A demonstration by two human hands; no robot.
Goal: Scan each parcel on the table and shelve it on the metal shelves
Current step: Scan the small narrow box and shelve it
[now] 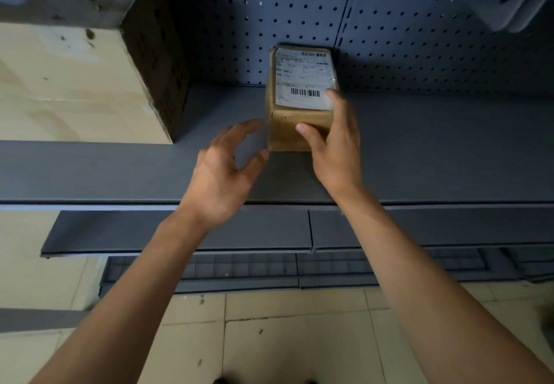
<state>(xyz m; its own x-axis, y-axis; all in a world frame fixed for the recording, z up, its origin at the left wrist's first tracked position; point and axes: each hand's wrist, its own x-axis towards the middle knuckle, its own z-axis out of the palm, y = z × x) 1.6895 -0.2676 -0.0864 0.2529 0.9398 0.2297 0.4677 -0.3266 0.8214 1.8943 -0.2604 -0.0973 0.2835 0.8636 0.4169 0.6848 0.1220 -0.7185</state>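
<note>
A small brown cardboard parcel [299, 84] with a white barcode label on top rests on the grey metal shelf [419, 150], its far end against the pegboard back. My right hand [332, 147] grips its near right corner, thumb on the front face and fingers along the right side. My left hand [227, 165] hovers just left of the parcel with fingers spread, the thumb tip close to the lower left corner and holding nothing.
A large cardboard box [90, 84] fills the shelf's left part, with a gap between it and the parcel. The perforated back panel [419, 39] closes the rear. Lower grey shelves [180, 231] jut out below, above a tiled floor [299, 338].
</note>
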